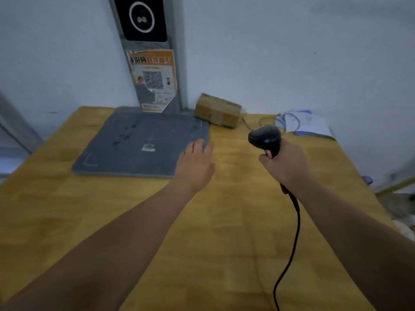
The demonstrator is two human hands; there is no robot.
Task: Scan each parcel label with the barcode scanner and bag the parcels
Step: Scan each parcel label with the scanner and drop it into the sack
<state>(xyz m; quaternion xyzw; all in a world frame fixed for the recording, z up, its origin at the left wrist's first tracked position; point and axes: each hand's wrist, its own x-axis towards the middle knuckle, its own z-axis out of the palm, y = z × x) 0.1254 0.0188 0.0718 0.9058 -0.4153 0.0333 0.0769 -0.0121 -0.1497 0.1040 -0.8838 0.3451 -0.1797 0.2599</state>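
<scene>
A small brown cardboard parcel [217, 110] lies at the back of the wooden table [220, 221], against the wall. My right hand [285, 163] grips the handle of a black barcode scanner [265, 136], whose head points toward the parcel; its black cable [292, 243] trails down toward me. My left hand [195, 163] reaches forward with straight fingers over the right edge of a grey mat, holding nothing, well short of the parcel.
A grey scale mat [134, 144] covers the table's back left, with a grey post [155, 63] bearing a dark screen and an orange QR sticker behind it. Papers in a clear sleeve [307, 124] and a thin cable lie at the back right.
</scene>
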